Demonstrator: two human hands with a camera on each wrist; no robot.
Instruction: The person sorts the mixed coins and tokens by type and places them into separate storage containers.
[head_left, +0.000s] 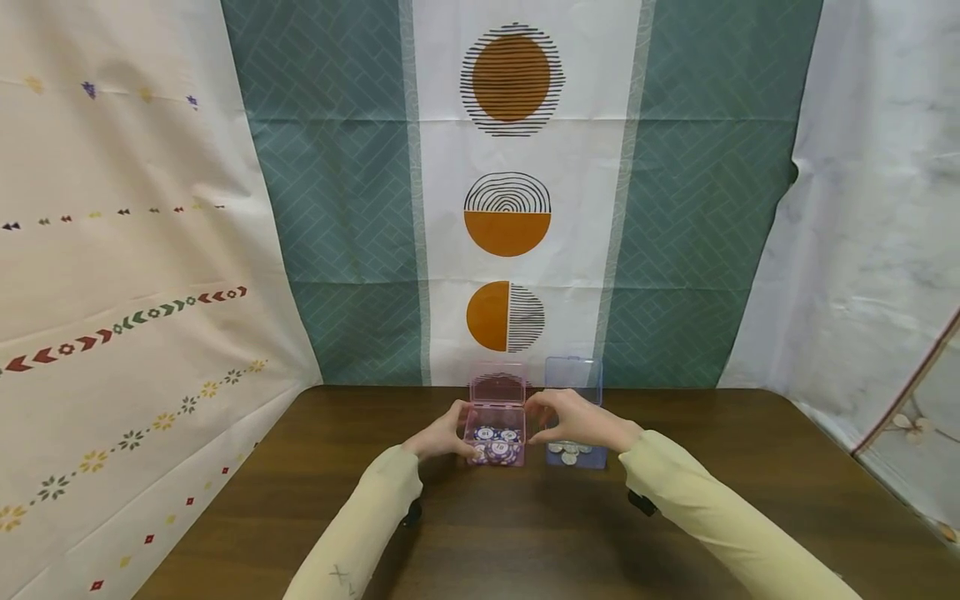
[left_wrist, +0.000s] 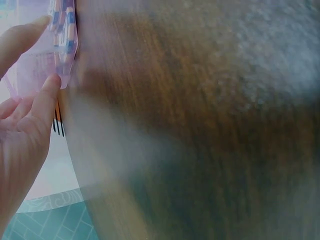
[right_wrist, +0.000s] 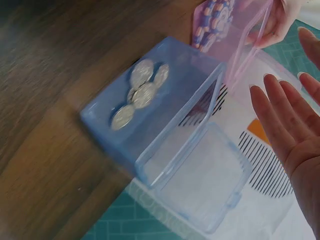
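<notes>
A clear pink plastic box stands at the table's far edge, its lid swung up behind it. Inside lie several purple and white poker chips. My left hand holds the box's left side between thumb and fingers. Close to its right side hovers my right hand, its fingers spread and apart from any object in the right wrist view. Partly hidden behind that hand is a clear blue box, with its lid also up. Several silver coins lie in it.
Both boxes stand on a dark brown wooden table. A patterned cloth hangs directly behind them, with more cloth along the left and right sides.
</notes>
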